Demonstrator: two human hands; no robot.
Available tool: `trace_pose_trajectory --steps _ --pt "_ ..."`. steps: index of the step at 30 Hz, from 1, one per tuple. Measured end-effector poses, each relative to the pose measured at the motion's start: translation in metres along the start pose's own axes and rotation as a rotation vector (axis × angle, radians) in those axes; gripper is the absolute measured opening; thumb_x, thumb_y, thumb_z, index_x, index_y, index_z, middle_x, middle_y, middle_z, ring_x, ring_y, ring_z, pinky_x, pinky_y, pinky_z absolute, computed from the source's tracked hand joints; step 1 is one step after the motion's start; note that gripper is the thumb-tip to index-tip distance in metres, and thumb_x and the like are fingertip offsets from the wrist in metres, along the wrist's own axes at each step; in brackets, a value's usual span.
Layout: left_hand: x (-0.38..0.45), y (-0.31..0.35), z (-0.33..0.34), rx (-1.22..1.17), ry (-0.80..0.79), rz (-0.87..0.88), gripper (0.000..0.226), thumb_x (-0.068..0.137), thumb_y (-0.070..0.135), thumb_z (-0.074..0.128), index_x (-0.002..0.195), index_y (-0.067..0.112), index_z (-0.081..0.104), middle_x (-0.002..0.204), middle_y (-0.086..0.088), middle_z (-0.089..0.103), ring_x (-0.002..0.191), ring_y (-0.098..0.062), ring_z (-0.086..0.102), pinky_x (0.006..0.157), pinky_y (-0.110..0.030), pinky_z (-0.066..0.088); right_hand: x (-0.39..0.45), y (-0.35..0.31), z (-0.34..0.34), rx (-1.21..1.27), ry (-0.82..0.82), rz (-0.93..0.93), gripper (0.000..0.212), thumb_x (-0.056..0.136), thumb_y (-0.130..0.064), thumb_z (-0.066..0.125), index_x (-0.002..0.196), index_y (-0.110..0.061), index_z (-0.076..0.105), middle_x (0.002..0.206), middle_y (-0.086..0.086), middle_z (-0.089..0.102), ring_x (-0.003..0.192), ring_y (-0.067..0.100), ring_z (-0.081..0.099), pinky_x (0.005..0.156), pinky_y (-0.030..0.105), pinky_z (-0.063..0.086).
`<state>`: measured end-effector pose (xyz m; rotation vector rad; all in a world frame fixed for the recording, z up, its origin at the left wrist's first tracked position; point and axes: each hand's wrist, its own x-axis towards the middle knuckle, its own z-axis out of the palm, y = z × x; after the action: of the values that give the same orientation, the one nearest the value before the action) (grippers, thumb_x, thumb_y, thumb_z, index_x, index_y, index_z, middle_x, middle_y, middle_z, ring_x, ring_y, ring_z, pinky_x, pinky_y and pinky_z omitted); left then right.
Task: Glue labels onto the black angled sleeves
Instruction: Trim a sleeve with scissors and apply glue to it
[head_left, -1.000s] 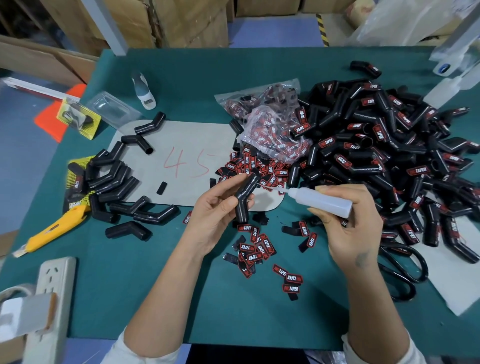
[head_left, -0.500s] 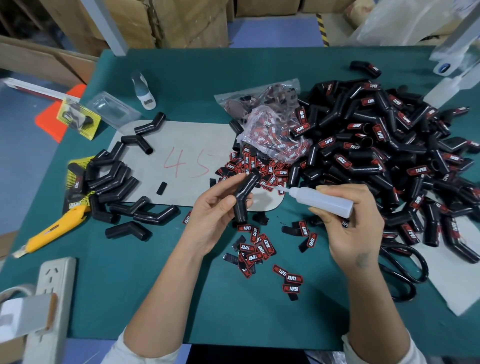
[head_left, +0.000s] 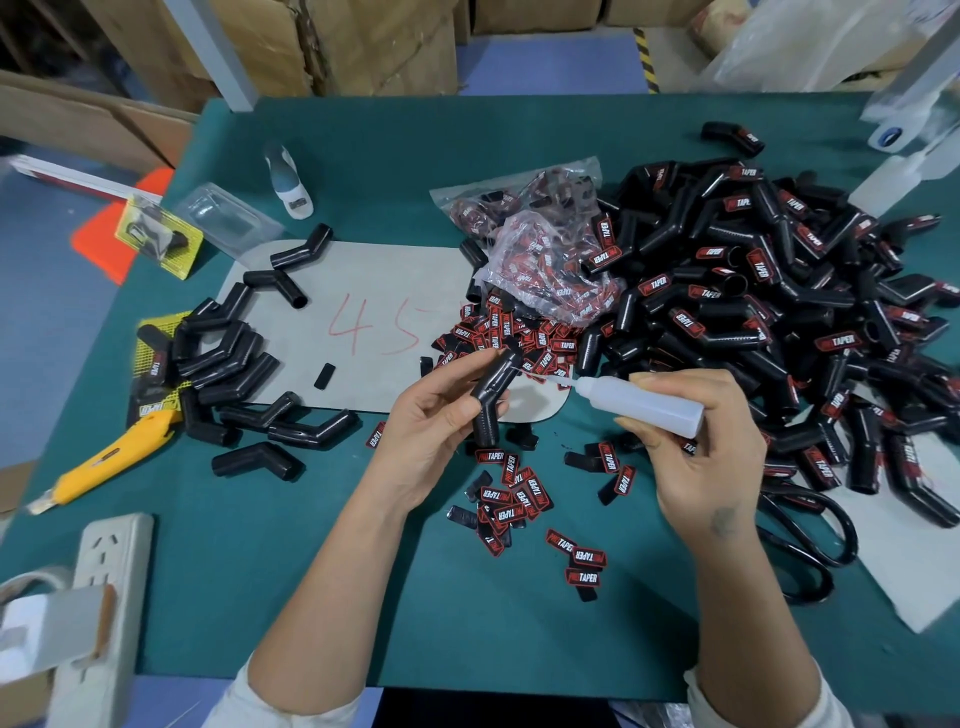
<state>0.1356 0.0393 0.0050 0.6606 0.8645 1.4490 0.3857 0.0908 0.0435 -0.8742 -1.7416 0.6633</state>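
Observation:
My left hand (head_left: 431, 431) grips a bare black angled sleeve (head_left: 493, 395) above the middle of the green table. My right hand (head_left: 701, 447) holds a white glue bottle (head_left: 644, 402) lying sideways, its thin nozzle pointing left and almost touching the sleeve's upper arm. Loose red-and-black labels (head_left: 514, 499) lie scattered under and between my hands. A pile of unlabelled sleeves (head_left: 228, 358) sits at the left. A large heap of labelled sleeves (head_left: 769, 312) fills the right side.
A clear bag of labels (head_left: 550, 260) lies at the centre back on a grey board (head_left: 363, 291) marked 45. A yellow utility knife (head_left: 104, 462) and a power strip (head_left: 104, 597) are at the left, black scissors (head_left: 810, 545) at the right, a second bottle (head_left: 291, 182) at the back.
The glue bottle's nozzle has edged left, closer to the sleeve. My left hand has turned the sleeve slightly.

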Motion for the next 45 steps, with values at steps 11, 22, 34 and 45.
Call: trace_pose_trajectory --steps 11,22,34,45 --pt "-0.0002 0.001 0.0023 0.007 -0.007 0.008 0.056 0.081 0.033 0.089 0.133 0.021 0.073 0.135 -0.007 0.07 0.112 -0.024 0.072 0.096 -0.032 0.058 -0.0004 0.002 0.001 -0.015 -0.008 -0.003 0.037 0.092 -0.018 0.074 0.122 -0.033 0.06 0.111 -0.01 0.065 0.108 0.016 0.065 0.093 0.025 0.048" --pt "0.0009 -0.0012 -0.0012 -0.019 -0.001 0.011 0.057 0.084 0.031 0.088 0.136 0.015 0.07 0.134 -0.009 0.07 0.108 -0.023 0.073 0.095 -0.031 0.058 -0.0002 0.0004 0.0 -0.012 -0.023 -0.015 0.035 0.092 -0.018 0.075 0.121 -0.03 0.061 0.119 -0.016 0.064 0.108 0.014 0.064 0.092 0.026 0.048" --pt "0.0005 0.002 0.0027 0.005 0.009 0.013 0.058 0.079 0.035 0.091 0.132 0.02 0.074 0.134 -0.007 0.07 0.113 -0.024 0.071 0.095 -0.031 0.058 -0.0002 0.0012 0.0001 -0.024 -0.01 -0.011 0.033 0.092 -0.02 0.074 0.12 -0.032 0.062 0.12 -0.027 0.061 0.107 0.015 0.064 0.092 0.028 0.049" --pt "0.0004 0.0018 0.0024 0.022 -0.006 0.025 0.055 0.081 0.033 0.089 0.132 0.021 0.073 0.137 -0.007 0.069 0.117 -0.023 0.068 0.095 -0.032 0.058 -0.001 0.0009 0.0002 -0.028 -0.022 -0.017 0.036 0.092 -0.019 0.074 0.122 -0.034 0.06 0.114 -0.01 0.065 0.107 0.013 0.064 0.092 0.024 0.048"
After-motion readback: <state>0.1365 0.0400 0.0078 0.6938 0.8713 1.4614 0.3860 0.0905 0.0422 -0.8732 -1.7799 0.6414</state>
